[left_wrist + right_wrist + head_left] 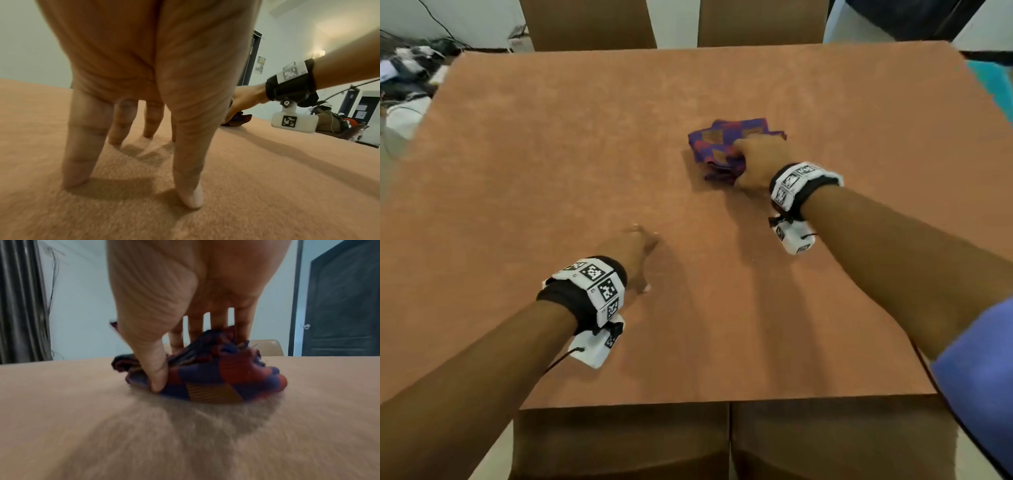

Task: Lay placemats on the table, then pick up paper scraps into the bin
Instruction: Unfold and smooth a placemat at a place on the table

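A folded bundle of purple, red and gold woven placemats [722, 144] [207, 378] lies on the brown table [585, 137], right of centre. My right hand [755, 159] [174, 353] grips the bundle, thumb on its near side and fingers over its top. My left hand [637, 253] [133, 162] rests nearer the front with straight, spread fingers, tips touching the bare tabletop, holding nothing. In the left wrist view the placemats [238, 119] show only as a dark sliver under the right hand [244, 100]. No paper scraps or bin are in view.
Two brown chair backs [589, 24] stand at the table's far edge, two more chairs [619, 442] at the near edge. Cables and clutter [407, 68] lie beyond the left edge. A dark door [341, 301] stands behind the table.
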Tool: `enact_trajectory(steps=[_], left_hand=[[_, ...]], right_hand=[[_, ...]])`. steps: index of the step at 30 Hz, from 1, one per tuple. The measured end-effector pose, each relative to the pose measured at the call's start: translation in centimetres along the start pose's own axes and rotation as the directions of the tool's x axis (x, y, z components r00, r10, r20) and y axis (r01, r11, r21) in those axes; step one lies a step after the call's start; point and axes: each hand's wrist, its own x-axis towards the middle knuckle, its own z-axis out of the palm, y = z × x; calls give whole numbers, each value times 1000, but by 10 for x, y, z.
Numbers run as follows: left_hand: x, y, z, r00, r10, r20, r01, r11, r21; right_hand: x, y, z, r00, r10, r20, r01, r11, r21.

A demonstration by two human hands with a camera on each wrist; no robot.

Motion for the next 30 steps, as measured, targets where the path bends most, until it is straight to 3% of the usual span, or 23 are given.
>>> enact_trajectory(steps=[8,12,18,24,26,28,30], left_hand=[[-2,4,-7,1000,-10,-22,10,1000,-2],[-6,3,-9,1000,-2,-25,2,1000,8],[-9,7,-12,999,-32,1,32,999,8],[-17,9,-18,1000,-9,-10,9,1000,-26],[-22,9,-14,999,5,-36,-9,991,-134],[-30,12,-10,997,46,-69,-70,916,-394],[-43,20,-13,989,70,-133,-145,675,-723]], right_hand=[[9,5,-23,998,-37,52,40,998,-55],[4,7,-35,1000,-26,16,24,997,76],[-11,17,-79,977,29,-209,12,981,194],[-38,15,-126,990,-80,-120,96,986,135],[-52,9,-133,986,-94,-140,113,985,129],[-71,0,-134,981,-100,-166,125,981,149],[-93,-13,-128,978,-105,-182,139,973,187]])
